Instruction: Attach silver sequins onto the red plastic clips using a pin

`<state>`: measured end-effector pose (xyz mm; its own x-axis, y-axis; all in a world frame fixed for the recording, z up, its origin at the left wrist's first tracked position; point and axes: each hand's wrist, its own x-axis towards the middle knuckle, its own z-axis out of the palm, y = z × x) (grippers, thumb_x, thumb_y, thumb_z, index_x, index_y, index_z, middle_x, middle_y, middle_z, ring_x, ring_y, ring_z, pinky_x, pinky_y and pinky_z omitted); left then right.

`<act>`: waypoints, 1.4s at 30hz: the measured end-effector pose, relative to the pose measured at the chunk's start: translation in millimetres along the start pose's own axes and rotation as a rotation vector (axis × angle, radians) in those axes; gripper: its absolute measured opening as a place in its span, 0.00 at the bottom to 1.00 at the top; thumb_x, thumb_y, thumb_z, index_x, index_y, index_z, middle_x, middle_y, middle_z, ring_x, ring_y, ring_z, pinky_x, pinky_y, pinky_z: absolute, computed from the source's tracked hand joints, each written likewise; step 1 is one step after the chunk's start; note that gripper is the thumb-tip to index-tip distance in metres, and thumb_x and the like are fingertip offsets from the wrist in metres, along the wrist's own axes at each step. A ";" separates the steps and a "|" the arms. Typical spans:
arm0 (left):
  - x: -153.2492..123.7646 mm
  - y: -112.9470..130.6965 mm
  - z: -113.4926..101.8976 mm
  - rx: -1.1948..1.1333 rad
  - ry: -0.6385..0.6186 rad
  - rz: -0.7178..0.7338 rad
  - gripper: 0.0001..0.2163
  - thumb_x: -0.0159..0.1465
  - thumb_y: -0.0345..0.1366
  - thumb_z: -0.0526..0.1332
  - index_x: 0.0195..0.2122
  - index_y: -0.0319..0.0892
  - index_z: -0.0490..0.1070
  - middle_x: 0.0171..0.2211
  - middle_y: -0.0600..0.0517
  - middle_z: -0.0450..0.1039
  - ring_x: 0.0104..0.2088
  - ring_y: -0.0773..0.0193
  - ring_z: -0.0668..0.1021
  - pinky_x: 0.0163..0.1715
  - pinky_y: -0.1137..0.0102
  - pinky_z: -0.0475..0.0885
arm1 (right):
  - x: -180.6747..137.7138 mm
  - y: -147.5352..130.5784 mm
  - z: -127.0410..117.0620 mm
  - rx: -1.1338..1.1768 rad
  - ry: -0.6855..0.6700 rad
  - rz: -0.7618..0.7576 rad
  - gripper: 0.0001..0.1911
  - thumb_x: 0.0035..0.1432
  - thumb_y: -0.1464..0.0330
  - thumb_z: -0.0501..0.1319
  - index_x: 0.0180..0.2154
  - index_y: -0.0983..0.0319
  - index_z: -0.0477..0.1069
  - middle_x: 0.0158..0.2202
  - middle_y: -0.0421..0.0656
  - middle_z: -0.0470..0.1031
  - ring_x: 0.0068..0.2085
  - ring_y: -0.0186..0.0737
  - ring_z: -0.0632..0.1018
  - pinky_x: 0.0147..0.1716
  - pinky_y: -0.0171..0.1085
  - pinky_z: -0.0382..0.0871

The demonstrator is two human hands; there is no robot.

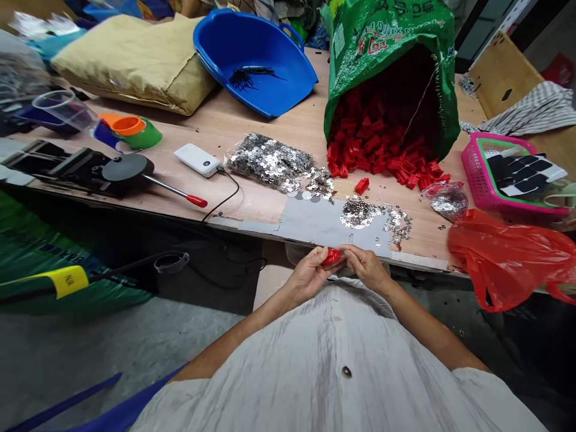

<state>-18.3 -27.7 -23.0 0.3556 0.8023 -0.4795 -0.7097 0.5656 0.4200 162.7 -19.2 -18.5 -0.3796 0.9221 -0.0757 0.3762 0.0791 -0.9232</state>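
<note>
Just off the table's front edge, my left hand [312, 271] is closed round a small red plastic piece [332, 257]. My right hand [366, 266] meets it from the right, thumb and fingers pinched together at the piece's side; whatever is between those fingertips is too small to make out. Beyond my hands, a pile of small shiny metal pieces [357, 212] lies on a grey sheet [310, 222], with more scattered to its right. One loose red piece [362, 185] rests behind the pile. Many like it spill from a green woven sack [391, 36].
A clear bag of metal pieces [270, 157] and a white power bank [198, 159] lie left of the sheet. Further left sits a black hand press [128, 168] with a red-tipped lever. A blue basin [279, 90] stands behind. A red plastic bag [513, 252] overhangs the right edge.
</note>
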 end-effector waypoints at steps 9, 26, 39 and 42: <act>47.9 -19.3 -47.0 0.167 0.441 -0.064 0.01 0.61 0.26 0.62 0.32 0.36 0.71 0.31 0.46 0.75 0.33 0.63 0.79 0.39 0.65 0.77 | -13.1 13.2 -31.9 -0.137 0.337 0.005 0.21 0.68 0.56 0.49 0.51 0.60 0.73 0.21 0.37 0.64 0.24 0.34 0.67 0.27 0.35 0.60; 45.1 0.2 -102.6 1.687 0.010 -0.057 0.22 0.49 0.28 0.69 0.47 0.44 0.77 0.42 0.43 0.79 0.52 0.45 0.74 0.52 0.60 0.65 | -24.8 27.1 -28.0 -0.408 0.388 -0.066 0.19 0.67 0.59 0.52 0.47 0.61 0.75 0.21 0.38 0.69 0.22 0.35 0.70 0.27 0.34 0.61; -6.0 18.3 -89.1 2.257 -0.462 0.367 0.15 0.69 0.33 0.49 0.46 0.41 0.75 0.37 0.43 0.72 0.40 0.55 0.73 0.41 0.62 0.61 | -19.7 39.0 -31.9 -0.328 0.479 -0.136 0.15 0.66 0.61 0.56 0.40 0.61 0.77 0.18 0.36 0.65 0.21 0.33 0.67 0.25 0.34 0.60; -20.0 19.2 -87.8 2.349 -0.455 0.471 0.13 0.69 0.36 0.52 0.46 0.42 0.75 0.34 0.46 0.71 0.35 0.58 0.72 0.37 0.63 0.61 | -19.6 41.1 -31.4 -0.277 0.514 -0.143 0.14 0.65 0.62 0.56 0.39 0.61 0.77 0.18 0.36 0.65 0.20 0.33 0.67 0.25 0.34 0.60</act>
<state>-92.4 -49.6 -73.0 0.7193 0.6775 -0.1533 0.6810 -0.6443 0.3479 212.2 -22.1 -43.1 -0.0114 0.9545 0.2979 0.5838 0.2483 -0.7730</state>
